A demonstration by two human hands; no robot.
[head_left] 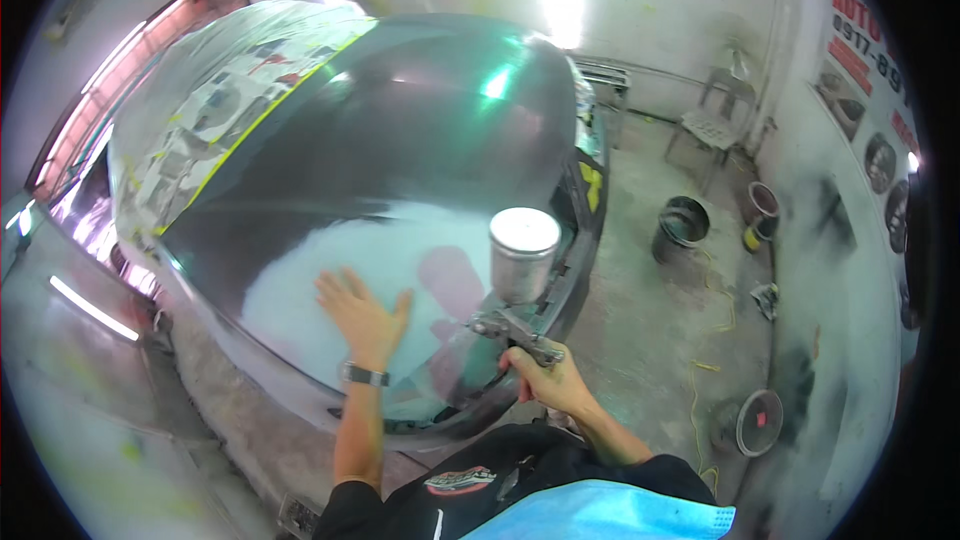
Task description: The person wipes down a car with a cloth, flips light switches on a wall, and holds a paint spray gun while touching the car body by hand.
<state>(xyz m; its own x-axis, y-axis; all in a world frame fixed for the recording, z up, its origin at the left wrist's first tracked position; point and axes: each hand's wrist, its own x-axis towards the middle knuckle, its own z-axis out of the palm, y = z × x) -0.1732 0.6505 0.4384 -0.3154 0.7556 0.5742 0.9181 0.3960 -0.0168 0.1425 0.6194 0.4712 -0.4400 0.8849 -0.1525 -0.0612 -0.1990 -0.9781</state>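
My right hand point(550, 380) grips the handle of a metal spray gun point(523, 262), its silver cup standing up on top. The gun is over the near right edge of a car hood point(430, 105). My left hand point(360, 318) is open, fingers spread and palm down, over a pale grey-white patch point(300, 285) on the hood; whether it touches the surface I cannot tell. A watch sits on that wrist. Between my hands, a pinkish patch point(452, 285) shows within the pale area. Farther back the hood is dark and glossy.
Plastic sheet and newspaper point(205, 120) cover the windshield, edged by yellow tape point(255, 138). On the floor to the right are a black bucket point(682, 225), another bucket point(760, 422) and a thin yellow cord point(695, 410). A plastic chair point(715, 120) stands farther back.
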